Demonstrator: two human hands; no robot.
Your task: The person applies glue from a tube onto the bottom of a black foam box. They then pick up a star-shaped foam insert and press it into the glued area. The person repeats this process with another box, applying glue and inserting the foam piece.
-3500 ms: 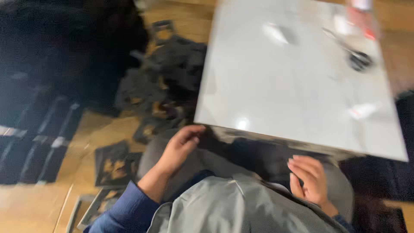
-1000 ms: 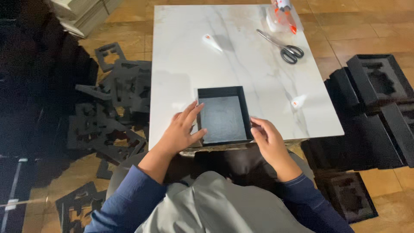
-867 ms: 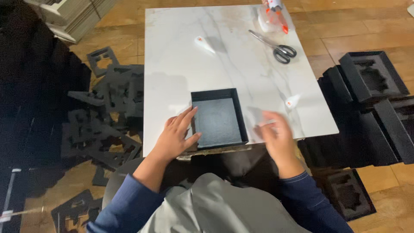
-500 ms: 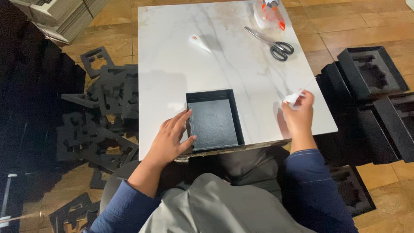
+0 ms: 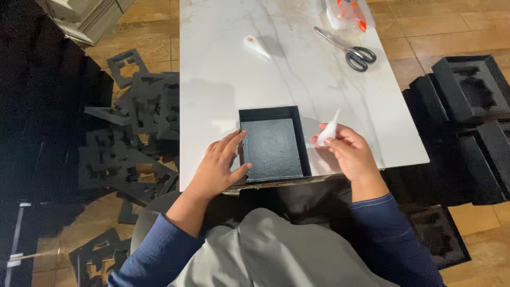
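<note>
Resting near the front edge of the white marble table point(image 5: 223, 79), the black open box point(image 5: 273, 144) lies with its opening up, and its inside bottom shows a dark, slightly rough surface. The left hand point(image 5: 220, 167) lies flat against the left wall of the box, fingers spread and touching the wall; it grips nothing, it only presses on the side. The right hand point(image 5: 348, 151) is just beside the right wall of the box and is closed around a small white tube point(image 5: 328, 129), which it holds between thumb and fingers with the thin tip pointing up and a little to the right.

Farther on the table, a second small white tube point(image 5: 256, 46) lies alone near the middle. A pair of scissors point(image 5: 348, 49) with black handles lies near the far right side, and a clear plastic bag with something orange inside point(image 5: 346, 11) is at the far edge. On the wooden floor to the left, many black foam cutouts point(image 5: 138, 127) are scattered. To the right of the table stand black foam trays point(image 5: 467, 106), stacked close together.
</note>
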